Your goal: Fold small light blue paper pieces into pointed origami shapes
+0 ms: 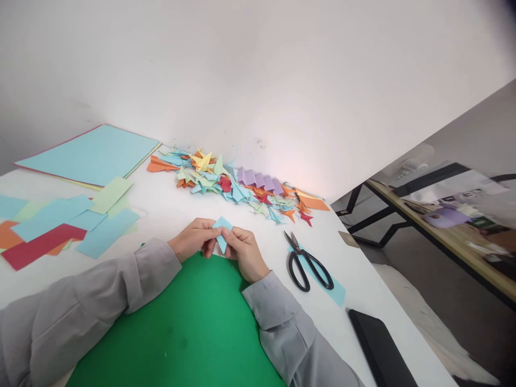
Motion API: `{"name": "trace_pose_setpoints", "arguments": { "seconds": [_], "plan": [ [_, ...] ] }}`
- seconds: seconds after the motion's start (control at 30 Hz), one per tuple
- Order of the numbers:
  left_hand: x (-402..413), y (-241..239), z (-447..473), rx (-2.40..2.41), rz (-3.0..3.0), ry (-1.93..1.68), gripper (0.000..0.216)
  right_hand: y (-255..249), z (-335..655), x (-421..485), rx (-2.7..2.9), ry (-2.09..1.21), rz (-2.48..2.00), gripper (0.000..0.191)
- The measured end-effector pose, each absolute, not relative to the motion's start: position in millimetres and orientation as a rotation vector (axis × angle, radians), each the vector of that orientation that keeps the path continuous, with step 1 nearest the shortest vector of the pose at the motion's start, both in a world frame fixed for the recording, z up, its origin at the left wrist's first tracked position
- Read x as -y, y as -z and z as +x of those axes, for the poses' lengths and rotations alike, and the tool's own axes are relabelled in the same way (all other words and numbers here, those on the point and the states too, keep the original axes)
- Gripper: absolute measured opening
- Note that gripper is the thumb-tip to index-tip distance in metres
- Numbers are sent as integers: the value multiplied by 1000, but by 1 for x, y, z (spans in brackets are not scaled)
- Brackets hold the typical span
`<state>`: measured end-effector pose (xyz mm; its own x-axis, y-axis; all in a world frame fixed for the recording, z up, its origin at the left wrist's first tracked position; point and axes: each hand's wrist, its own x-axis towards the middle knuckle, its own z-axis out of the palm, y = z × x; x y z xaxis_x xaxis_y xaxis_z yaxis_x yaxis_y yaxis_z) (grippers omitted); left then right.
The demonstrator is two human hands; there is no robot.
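A small folded piece of light blue paper (222, 243) is held up between both hands, above the far edge of a green sheet (189, 317). My left hand (196, 236) pinches its left side with thumb and fingers. On the other side my right hand (246, 252) is closed on the paper, its thumb pressed on the front. Just beyond the hands lies a long heap of small folded paper shapes (237, 188) in blue, orange, green, yellow, red and purple.
Cut paper rectangles (52, 217) spread at the left, before a stack of large sheets (92, 153). Black-handled scissors (302, 263) rest on a blue paper strip (336, 293) at the right. A black flat object (381, 349) lies nearer. Beyond the table's right edge stands a wooden shelf (443, 231).
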<state>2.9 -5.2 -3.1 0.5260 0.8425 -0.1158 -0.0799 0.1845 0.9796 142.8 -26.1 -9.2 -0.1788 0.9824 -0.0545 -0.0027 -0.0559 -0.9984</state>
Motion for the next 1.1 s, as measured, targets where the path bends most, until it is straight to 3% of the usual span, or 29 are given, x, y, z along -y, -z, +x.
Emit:
{"name": "trace_pose_setpoints", "arguments": {
  "seconds": [0.57,1.1],
  "plan": [
    [6,-1,3,-831,1165,-825,34,11,140,25,1291,-1277,-1173,54],
    [6,-3,4,-890,991,-987,35,12,142,28,1701,-1264,-1167,43]
  ]
}}
